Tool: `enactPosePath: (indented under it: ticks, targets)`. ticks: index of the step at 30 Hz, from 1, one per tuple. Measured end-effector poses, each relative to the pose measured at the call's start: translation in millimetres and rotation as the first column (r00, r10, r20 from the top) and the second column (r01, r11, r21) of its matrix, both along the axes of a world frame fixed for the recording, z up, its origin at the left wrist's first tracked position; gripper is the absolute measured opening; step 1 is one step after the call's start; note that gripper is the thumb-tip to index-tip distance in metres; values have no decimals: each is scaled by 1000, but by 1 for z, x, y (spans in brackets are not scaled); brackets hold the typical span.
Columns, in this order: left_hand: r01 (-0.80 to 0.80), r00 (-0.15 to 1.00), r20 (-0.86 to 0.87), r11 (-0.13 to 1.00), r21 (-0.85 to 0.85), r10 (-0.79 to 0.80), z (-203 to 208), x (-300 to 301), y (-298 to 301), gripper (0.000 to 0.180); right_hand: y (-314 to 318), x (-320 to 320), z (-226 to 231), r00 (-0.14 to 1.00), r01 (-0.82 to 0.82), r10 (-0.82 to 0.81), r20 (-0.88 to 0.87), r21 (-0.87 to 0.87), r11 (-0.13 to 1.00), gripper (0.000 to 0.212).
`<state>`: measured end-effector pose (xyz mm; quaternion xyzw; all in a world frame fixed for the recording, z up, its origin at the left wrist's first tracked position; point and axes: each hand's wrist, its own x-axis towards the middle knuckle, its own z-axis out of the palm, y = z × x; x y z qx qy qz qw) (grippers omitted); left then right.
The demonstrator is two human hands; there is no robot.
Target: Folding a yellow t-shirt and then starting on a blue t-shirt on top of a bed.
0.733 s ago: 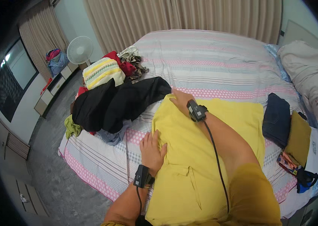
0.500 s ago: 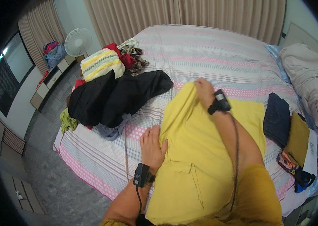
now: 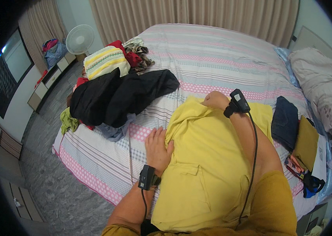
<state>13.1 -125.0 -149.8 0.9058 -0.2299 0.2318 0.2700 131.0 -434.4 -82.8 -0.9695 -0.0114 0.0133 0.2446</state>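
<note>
A yellow garment (image 3: 209, 145) with a stitched pocket lies spread over the near middle of the bed, its near end reaching up to my body. My left hand (image 3: 159, 147) rests flat along its left edge, fingers stretched out, partly on the bed sheet. At the far edge my right hand (image 3: 215, 100) has its fingers curled round the yellow cloth. Folds bunch up to the left of that hand. My right forearm crosses over the garment's right side and hides part of it.
Left of the garment lies a heap with black clothing (image 3: 126, 96), a striped towel (image 3: 107, 63) and a lime-green cloth (image 3: 69, 120). Folded dark jeans (image 3: 284, 122) and a folded mustard cloth (image 3: 306, 142) lie to the right. A fan (image 3: 80, 39) stands beyond the bed.
My right hand has come nearer to me with the far edge of the yellow garment, which now sits lower and more bunched. My left hand has stayed almost in place.
</note>
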Motion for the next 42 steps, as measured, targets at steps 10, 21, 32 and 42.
enactPosePath:
  ticks: [10, 21, 32, 42]
  targets:
    - [-5, 1000, -22, 999, -40, 4, 2, -2, 2, 48, 40, 31, -25, 964, -19, 54, 261, -133, 991, 44]
    - [-24, 999, -37, 947, -321, 13, 5, 0, 4, 27, 34, 24, 14, 948, -9, -13, 317, 68, 998, 27]
    - [-168, 963, -263, 625, -763, -62, -5, -2, 8, 11, 84, 35, 33, 940, -255, -13, 340, 729, 635, 55]
    - [-129, 990, -128, 791, -598, 65, -15, 8, 9, 24, 38, -53, -64, 918, -278, 301, 257, -121, 953, 62]
